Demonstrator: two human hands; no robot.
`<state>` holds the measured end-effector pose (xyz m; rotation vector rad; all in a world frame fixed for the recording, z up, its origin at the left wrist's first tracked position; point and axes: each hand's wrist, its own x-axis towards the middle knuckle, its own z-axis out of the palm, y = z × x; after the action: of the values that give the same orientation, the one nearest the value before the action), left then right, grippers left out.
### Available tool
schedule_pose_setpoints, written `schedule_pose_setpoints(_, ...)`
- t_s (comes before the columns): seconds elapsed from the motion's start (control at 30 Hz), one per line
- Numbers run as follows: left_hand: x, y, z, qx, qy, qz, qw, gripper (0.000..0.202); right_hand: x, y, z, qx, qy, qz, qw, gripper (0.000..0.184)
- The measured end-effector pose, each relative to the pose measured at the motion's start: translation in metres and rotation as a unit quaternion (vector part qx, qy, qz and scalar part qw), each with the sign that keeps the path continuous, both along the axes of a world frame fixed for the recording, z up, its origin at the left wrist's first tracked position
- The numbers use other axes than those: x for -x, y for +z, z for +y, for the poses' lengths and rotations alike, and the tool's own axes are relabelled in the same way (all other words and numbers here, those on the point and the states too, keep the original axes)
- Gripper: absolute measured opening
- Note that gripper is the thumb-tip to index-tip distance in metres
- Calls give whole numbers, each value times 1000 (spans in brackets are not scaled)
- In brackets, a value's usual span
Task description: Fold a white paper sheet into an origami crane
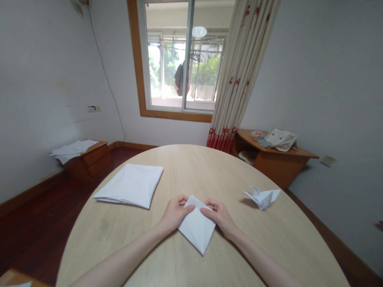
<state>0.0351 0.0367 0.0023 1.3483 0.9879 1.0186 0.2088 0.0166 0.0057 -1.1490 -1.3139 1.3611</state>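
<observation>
A folded white paper square (pixel 196 228) lies as a diamond on the round wooden table (pixel 191 167) in front of me. My left hand (pixel 176 212) pinches its upper left edge, fingers curled on the paper. My right hand (pixel 219 214) pinches the upper right edge the same way. Both hands meet near the top corner of the paper.
A stack of white paper sheets (pixel 131 185) lies on the table to the left. A finished folded paper bird (pixel 263 197) sits to the right. A low wooden cabinet (pixel 89 159) stands at the left wall, a corner desk (pixel 275 155) and a curtain (pixel 239 75) at the back right.
</observation>
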Motion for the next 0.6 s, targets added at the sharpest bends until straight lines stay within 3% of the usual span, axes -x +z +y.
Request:
schedule_pose_setpoints(0.2, 2, -2, -3, -78, 43, 141, 986, 37, 3, -3, 1, 2, 63, -11, 998, 45)
schedule_pose_setpoints(0.33, 6, 5, -7, -123, 65, 258, 956, 32, 5, -11, 2, -42, 34, -57, 997, 54)
schedule_pose_setpoints(0.43, 8, 10, -8, -142, 63, 316, 936, 30, 5, -13, -1, -85, 4, -124, 989, 49)
schedule_pose_setpoints(0.5, 9, 13, -8, -151, 56, 335, 928, 29, 4, -12, -4, -136, -23, -235, 962, 44)
schedule_pose_setpoints(0.6, 10, 14, -7, -171, 48, 361, 915, 31, 4, -12, -8, -193, -47, -388, 900, 39)
